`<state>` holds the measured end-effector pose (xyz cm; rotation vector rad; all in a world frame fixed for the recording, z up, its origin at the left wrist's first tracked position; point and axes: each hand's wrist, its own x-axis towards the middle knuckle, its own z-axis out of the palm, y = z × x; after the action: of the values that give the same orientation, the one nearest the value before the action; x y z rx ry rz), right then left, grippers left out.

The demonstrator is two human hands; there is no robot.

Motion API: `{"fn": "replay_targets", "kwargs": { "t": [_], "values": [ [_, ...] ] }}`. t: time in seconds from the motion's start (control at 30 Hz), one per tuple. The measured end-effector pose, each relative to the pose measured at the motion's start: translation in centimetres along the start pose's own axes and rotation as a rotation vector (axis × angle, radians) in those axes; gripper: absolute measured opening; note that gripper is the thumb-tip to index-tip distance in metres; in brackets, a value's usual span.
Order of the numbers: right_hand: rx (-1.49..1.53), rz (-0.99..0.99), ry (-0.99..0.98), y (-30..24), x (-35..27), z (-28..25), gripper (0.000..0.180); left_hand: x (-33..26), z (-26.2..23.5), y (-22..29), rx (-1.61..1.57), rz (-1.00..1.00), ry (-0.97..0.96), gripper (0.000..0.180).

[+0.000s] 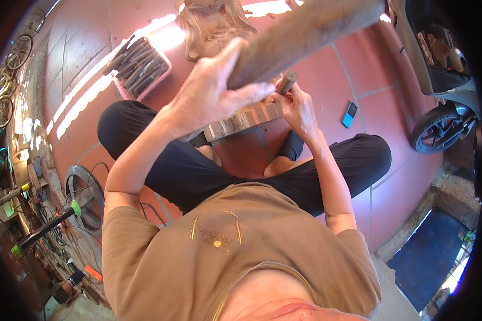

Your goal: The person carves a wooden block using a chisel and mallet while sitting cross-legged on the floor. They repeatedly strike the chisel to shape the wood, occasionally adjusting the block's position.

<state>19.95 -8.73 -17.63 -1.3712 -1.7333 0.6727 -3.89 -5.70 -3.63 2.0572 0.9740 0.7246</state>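
Note:
My left hand (209, 88) is closed round the near end of a thick brown wooden club (305, 43), which slants up to the right, close to the camera. Lower and to the right, my right hand (300, 109) pinches an upright tool with a round, dark handle (287, 83), apparently a chisel. Its blade is hidden behind my fingers. Beneath both hands lies a wooden block (246, 122) with a striped near edge, between my bent legs. The club and my left hand cover much of its top.
A pink basket (168, 72) of dark-handled tools stands to the left. Beyond the block is a carved wooden piece (211, 27). A blue phone (349, 114) lies on the red tiles at right, near a motorbike wheel (439, 128). Cables and a grey wheel-like ring (83, 195) are at left.

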Motion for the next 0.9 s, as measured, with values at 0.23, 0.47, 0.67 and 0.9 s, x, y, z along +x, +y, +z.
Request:
{"fn": "replay_targets", "kwargs": {
  "t": [0.23,0.47,0.67,0.9],
  "values": [
    [-0.050,-0.029,0.014,-0.2,-0.1,0.3,0.024,0.3,0.5,-2.4,0.177,-0.150,-0.177,0.060],
    [-0.119,-0.043,-0.092,-1.8,-0.5,0.1,0.024,0.9,1.8,-1.5,-0.122,-0.219,0.009,0.066],
    [-0.090,-0.059,-0.100,-2.8,-0.5,0.1,0.022,1.7,4.3,-2.0,-0.193,-0.167,0.023,0.063],
    [-0.287,-0.073,-0.186,-1.1,-0.8,-1.0,0.028,2.4,4.5,-1.2,-0.186,-0.067,-0.060,0.061]
  ]
}}
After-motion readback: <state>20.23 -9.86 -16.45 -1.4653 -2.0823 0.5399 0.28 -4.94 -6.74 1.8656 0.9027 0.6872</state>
